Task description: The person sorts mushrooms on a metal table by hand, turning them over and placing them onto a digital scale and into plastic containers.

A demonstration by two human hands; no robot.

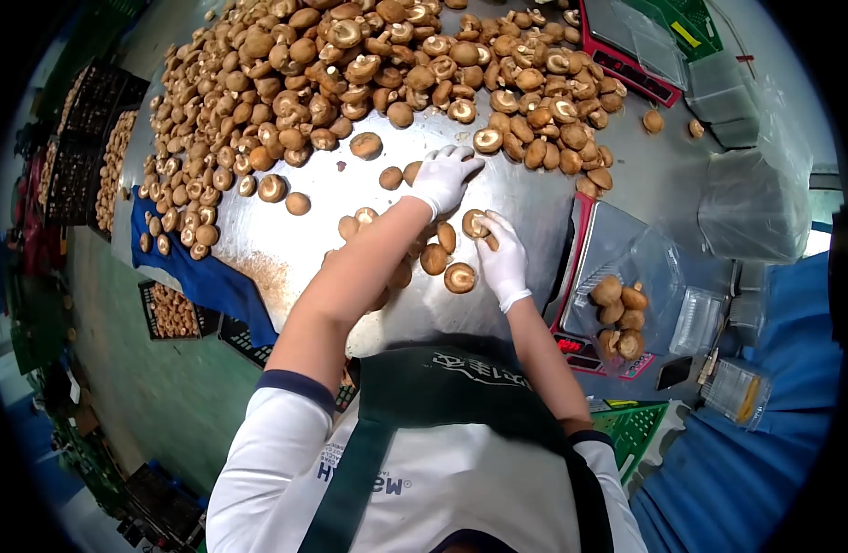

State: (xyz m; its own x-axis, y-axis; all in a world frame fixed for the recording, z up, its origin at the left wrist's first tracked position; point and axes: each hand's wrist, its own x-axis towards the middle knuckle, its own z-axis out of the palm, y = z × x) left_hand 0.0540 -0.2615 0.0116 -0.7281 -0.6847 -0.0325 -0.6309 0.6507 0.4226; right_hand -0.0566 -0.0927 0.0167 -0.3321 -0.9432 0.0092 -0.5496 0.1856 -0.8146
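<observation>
My left hand (442,180), in a white glove, reaches over the metal table (323,198) at the near edge of the mushroom pile. Its fingers are stretched out, palm down, beside a brown mushroom (411,173); what lies under the palm is hidden. My right hand (504,258), also gloved, is closed on a mushroom (474,223) whose pale underside shows. Several loose mushrooms (459,277) lie between my forearms, some partly covered by my left arm.
A big heap of mushrooms (286,74) spreads across the back. On the right, a scale (590,295) with a red display bears a clear plastic tray of mushrooms (619,318). Stacked clear containers (751,203) stand beyond it. A blue cloth (203,272) hangs over the left edge, near mushroom crates (173,313).
</observation>
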